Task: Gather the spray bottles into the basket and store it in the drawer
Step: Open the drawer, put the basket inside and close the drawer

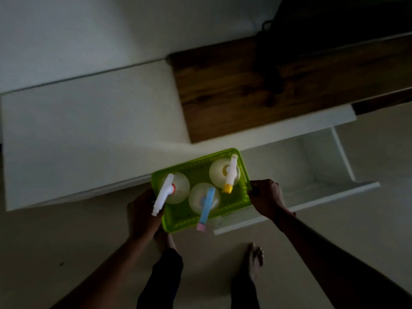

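basket [242,198] with three spray bottles [204,198] held by both grips, left hand [142,216] and right hand [267,197], at the open drawer [296,206] front edge.

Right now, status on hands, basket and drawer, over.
Left hand and right hand gripping basket ends. Three bottles inside. Drawer open, basket above its left end; nothing seen blocking.

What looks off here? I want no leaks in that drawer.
Nothing is spilled or tipped. All three bottles stand upright in the basket, held level by the left hand and right hand. Only oddity: the white nozzle and blue nozzle jut past the rim. The drawer is open.
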The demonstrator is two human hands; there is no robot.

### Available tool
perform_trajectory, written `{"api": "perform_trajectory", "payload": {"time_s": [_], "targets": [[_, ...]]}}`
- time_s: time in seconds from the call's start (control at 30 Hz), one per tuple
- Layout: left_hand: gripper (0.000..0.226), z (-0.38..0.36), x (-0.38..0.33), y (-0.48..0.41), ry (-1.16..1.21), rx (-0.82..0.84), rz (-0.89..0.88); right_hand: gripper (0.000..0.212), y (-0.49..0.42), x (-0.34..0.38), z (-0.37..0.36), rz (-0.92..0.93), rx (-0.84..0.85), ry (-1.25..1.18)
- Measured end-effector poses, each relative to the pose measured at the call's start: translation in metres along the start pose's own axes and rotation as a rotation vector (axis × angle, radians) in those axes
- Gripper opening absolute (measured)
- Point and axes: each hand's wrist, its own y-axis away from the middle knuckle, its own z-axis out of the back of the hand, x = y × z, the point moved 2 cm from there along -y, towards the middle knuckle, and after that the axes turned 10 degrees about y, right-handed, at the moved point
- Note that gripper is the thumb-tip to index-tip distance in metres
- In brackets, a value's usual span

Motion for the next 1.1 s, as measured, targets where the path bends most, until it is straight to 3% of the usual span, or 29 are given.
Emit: {"api": "perform_trajectory", "payload": {"time_s": [0.1,0.23,0.33,0.53,0.7,0.83,1.1], "targets": [[0.013,-0.045,-0.031,0.012,-0.059,0.046,0.046,0.015,0.002,-0.053,0.013,-0.095,-0.003,0.022],[0.004,-0.107,-0.066,0.016,-0.019,0.088,0.116,0.018,-0.005,-0.112,0.031,-0.186,-0.039,-0.019],[0.011,-0.150,-0.079,0.012,-0.018,0.135,0.130,0.026,-0.019,-0.145,0.039,-0.250,-0.061,-0.059],[0.023,-0.214,-0.072,-0.008,-0.024,0.198,0.170,0.040,-0.061,-0.178,0.034,-0.268,0.060,-0.155],[0.040,-0.249,-0.055,-0.030,-0.002,0.288,0.239,0.033,-0.103,-0.187,0.011,-0.222,0.151,-0.117],[0.050,-0.275,-0.038,-0.049,0.065,0.347,0.395,0.030,-0.139,-0.198,-0.018,-0.224,0.208,-0.093],[0.056,-0.303,-0.012,-0.064,0.027,0.424,0.488,0.036,-0.172,-0.211,-0.059,-0.304,0.293,-0.098]]}}
